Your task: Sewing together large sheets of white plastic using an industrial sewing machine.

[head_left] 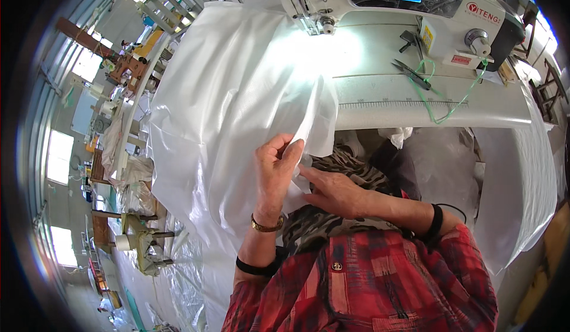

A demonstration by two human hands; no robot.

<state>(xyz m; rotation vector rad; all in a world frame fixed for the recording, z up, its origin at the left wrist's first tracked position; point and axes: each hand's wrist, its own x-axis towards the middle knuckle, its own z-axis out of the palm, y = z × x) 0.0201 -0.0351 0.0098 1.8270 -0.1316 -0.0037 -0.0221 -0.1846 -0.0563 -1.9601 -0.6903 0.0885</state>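
Observation:
A wide, glossy white plastic sheet (205,89) runs from under the sewing machine (398,0) down to my lap, falling in loose folds on the left. My left hand (275,169) is closed on its folded edge, thumb and fingers pinching the narrow strip that leads up to the lit needle area. Just below and to the right, my right hand (335,192) grips the same edge. The fingertips of that hand are partly hidden by the plastic. Glare from the lamp washes out the stretch of sheet beneath the presser foot (326,26).
Black thread snips (411,74) lie on the machine bed, tangled with a green cord (428,111). A printed ruler (404,103) runs along the table's front. More white plastic (516,183) hangs at the right. Another sewing machine (127,71) and a cloth-draped stool (142,243) stand left.

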